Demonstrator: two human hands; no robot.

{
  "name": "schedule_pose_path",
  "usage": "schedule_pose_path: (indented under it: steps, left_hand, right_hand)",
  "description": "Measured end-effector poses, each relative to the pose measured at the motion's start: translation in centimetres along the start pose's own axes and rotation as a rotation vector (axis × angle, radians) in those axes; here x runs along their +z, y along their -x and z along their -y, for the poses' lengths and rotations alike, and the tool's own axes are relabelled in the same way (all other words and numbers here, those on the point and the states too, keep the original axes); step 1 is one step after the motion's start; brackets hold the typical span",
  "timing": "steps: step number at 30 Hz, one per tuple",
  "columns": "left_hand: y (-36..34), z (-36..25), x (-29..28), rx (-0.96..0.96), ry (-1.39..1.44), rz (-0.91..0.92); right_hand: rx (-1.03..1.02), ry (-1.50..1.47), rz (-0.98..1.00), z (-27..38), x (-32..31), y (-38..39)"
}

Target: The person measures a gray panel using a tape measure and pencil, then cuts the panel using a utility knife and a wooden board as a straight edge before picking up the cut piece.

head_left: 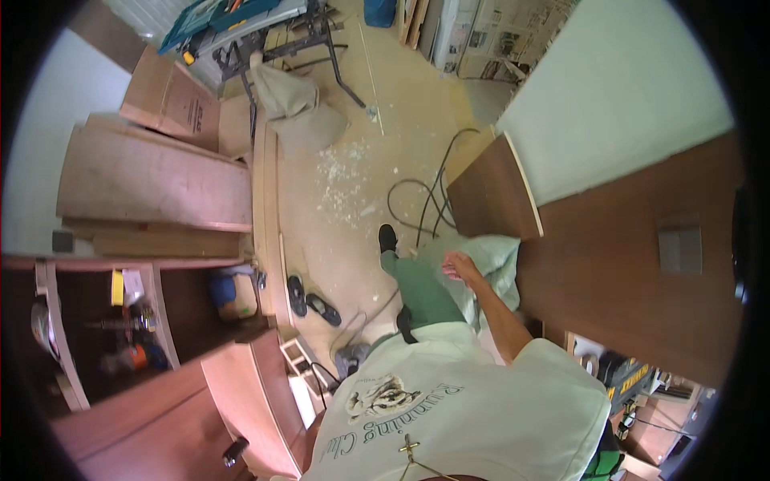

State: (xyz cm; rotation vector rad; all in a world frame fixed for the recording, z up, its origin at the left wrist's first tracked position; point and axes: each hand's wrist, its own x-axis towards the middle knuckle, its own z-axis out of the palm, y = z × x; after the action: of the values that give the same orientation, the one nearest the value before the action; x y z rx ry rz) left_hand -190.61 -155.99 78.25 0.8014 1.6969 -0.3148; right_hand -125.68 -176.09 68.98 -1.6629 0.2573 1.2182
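My right hand [459,266] hangs low in front of my green trousers, the forearm coming down from the short sleeve. Its fingers look loosely curled, but blur hides whether anything is between them. Closest to it is a pale greenish sheet or sack [501,264], crumpled on the floor against a brown wood panel [493,186]. From this view I cannot tell whether the hand touches it. My left hand is out of sight. One foot in a dark shoe [387,238] is on the floor ahead of me.
A black cable [420,183] loops over the floor beside white debris [346,180]. Dark shoes [310,301] lie left. Ahead, a work stand [325,48] has a beige bag [289,92] beneath. Cardboard boxes [172,100] and a tool shelf [164,321] line the left; a brown counter [609,240] bounds the right.
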Motion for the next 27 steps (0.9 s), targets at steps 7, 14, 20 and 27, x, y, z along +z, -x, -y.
schedule_pose_path:
  steps: [7, 14, 20, 27]
  left_hand:
    - [-5.5, -31.9, 7.3, 0.432, -0.431, 0.106]
    - [-16.5, -66.2, 15.9, 0.863, -0.254, 0.200]
    - [-9.7, -93.8, 27.9, 1.117, -0.386, 0.202]
    - [3.5, -122.7, 47.0, 1.443, -0.372, 0.341]
  right_hand:
    - [0.008, -0.033, -0.070, 17.5, 1.0, -15.5]
    - [-0.529, 0.078, 0.329, 48.6, 12.4, -26.2]
    - [-0.495, 0.120, 0.457, 65.8, 10.7, -34.2]
    - [-0.253, 0.313, -0.294, 64.8, -9.1, -58.6]
